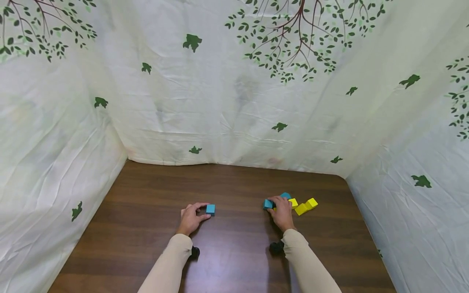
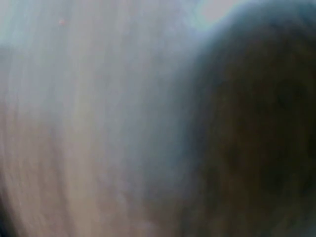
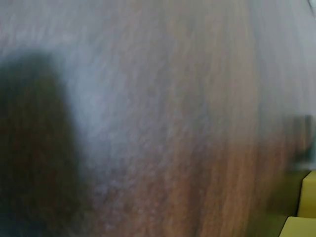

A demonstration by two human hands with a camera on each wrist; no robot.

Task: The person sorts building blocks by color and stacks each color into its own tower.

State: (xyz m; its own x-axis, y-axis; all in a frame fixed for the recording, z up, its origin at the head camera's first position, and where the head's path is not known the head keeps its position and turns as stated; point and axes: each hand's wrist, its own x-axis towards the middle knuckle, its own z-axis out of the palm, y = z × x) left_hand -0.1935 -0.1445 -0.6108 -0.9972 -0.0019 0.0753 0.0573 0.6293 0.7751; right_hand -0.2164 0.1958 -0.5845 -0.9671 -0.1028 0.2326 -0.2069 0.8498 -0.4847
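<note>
A white cloth [image 1: 223, 97] with green leaves hangs around the back and sides of the brown bench [image 1: 238, 187] I watch. Two pale sleeves [image 1: 166, 264] reach in. The left hand [image 1: 189, 219] pinches one blue block [image 1: 210, 210] near the middle of the bench. Well apart from it, the right hand [image 1: 283, 213] pinches a second blue block [image 1: 268, 204] beside the group on the right. I count three blue; the third blue block [image 1: 286, 195] sits just past the right hand. I count three yellow blocks [image 1: 301, 209], plus a yellow bit [image 1: 275, 209] I can't make out. The first blue one faces me squarely; two yellow ones touch in a slanted row, pointing away and right.
</note>
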